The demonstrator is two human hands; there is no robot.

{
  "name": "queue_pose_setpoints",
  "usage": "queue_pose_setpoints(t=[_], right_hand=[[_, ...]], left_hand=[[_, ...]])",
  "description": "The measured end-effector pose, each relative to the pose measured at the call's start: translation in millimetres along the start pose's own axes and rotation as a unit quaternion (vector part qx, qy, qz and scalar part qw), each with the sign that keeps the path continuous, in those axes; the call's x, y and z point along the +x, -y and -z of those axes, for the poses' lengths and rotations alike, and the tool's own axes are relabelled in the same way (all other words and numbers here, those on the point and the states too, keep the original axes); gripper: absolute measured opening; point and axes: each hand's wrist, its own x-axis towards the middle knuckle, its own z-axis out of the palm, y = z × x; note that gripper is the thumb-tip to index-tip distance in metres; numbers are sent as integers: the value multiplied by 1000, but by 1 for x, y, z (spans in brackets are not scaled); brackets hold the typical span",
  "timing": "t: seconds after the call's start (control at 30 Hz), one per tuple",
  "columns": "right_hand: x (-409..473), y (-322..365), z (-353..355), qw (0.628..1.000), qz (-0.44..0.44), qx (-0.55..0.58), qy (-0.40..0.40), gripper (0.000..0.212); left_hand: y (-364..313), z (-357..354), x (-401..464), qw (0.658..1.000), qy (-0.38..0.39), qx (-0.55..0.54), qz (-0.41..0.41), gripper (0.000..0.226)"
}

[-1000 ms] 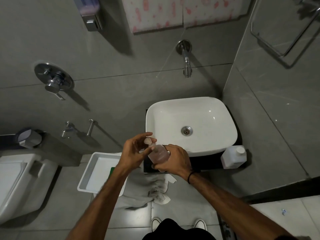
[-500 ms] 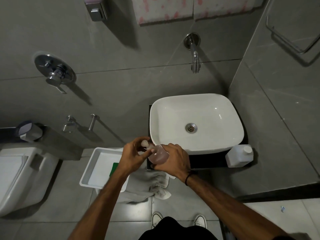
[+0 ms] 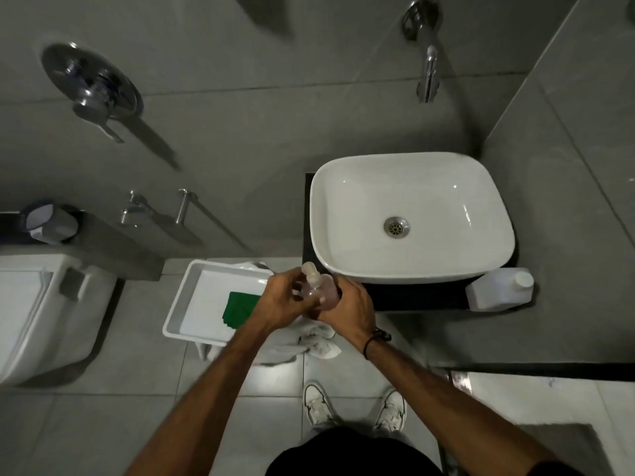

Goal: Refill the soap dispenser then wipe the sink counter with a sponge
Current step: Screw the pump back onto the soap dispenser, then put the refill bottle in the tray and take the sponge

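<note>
A small clear soap dispenser (image 3: pixel 324 290) with pinkish liquid and a pale pump top sits between both hands at the counter's front left corner. My right hand (image 3: pixel 348 305) wraps around its body. My left hand (image 3: pixel 285 300) grips it at the neck, just under the pump. A white refill bottle (image 3: pixel 500 290) with a white cap lies on the black counter (image 3: pixel 419 298) at the front right. A green sponge (image 3: pixel 240 309) lies in a white tray (image 3: pixel 192 297) left of my hands.
The white basin (image 3: pixel 412 214) fills most of the counter, with a wall spout (image 3: pixel 427 77) above it. A crumpled grey cloth (image 3: pixel 311 343) lies under the tray's right end. A toilet (image 3: pixel 31 314) stands at far left. My white shoes (image 3: pixel 318 401) are on the tiled floor.
The view has tilted downward, so the basin and hands sit higher in the frame. Both hands remain on the dispenser; my left hand has slid from the pump top down to the neck.
</note>
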Motion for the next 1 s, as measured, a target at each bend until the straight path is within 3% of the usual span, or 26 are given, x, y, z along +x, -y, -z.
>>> queue_pose_setpoints(t=[0.13, 0.27, 0.43, 0.6, 0.77, 0.9, 1.0], right_hand=[[4, -28, -15, 997, -18, 45, 59, 62], [9, -49, -33, 989, -62, 96, 92, 75], [15, -62, -38, 987, -75, 94, 105, 82], [10, -73, -23, 981, -104, 100, 126, 70], [-13, -116, 36, 976, -203, 79, -30, 49], [-30, -152, 108, 940, -264, 67, -206, 59], [-29, -164, 152, 913, -284, 64, -286, 60]], left_hand=[[25, -13, 8, 1000, 11, 21, -21, 54], [44, -30, 16, 996, -13, 69, -62, 55], [48, -39, 25, 998, -15, 47, -36, 57], [41, -37, 24, 998, -16, 59, -25, 57], [36, -36, 20, 998, -6, 55, -6, 55], [34, -36, 19, 999, 0, 46, 12, 52], [33, -38, 18, 999, -15, 45, 9, 52]])
